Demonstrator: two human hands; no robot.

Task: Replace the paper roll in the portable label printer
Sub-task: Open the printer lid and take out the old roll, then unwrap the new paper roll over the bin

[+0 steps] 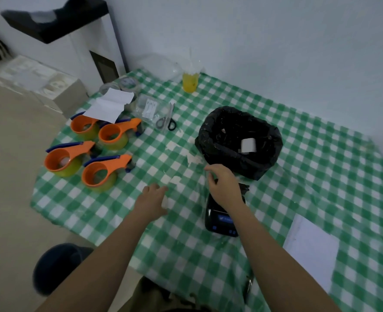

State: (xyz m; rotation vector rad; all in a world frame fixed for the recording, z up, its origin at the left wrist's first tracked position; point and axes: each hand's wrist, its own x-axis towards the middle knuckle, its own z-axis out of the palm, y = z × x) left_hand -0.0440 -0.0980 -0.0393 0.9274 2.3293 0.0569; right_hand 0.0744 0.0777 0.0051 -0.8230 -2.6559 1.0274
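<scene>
The black label printer (219,218) lies on the green checked tablecloth (321,176), its far end hidden under my right hand (223,185). That hand's fingers are curled and pinch the edge of a thin clear plastic wrapper (195,199) lying between my two hands. My left hand (153,201) rests flat on the cloth at the wrapper's left side, fingers stretched out and holding nothing. A white paper roll (248,145) lies inside the bin lined with a black bag (210,134) just beyond the printer.
Several orange tape dispensers (89,154) stand at the left. Scissors (166,123), a clear packet (148,108), a folded sheet (108,105) and a yellow cup (190,82) sit at the back. A white paper sheet (312,251) lies at the right.
</scene>
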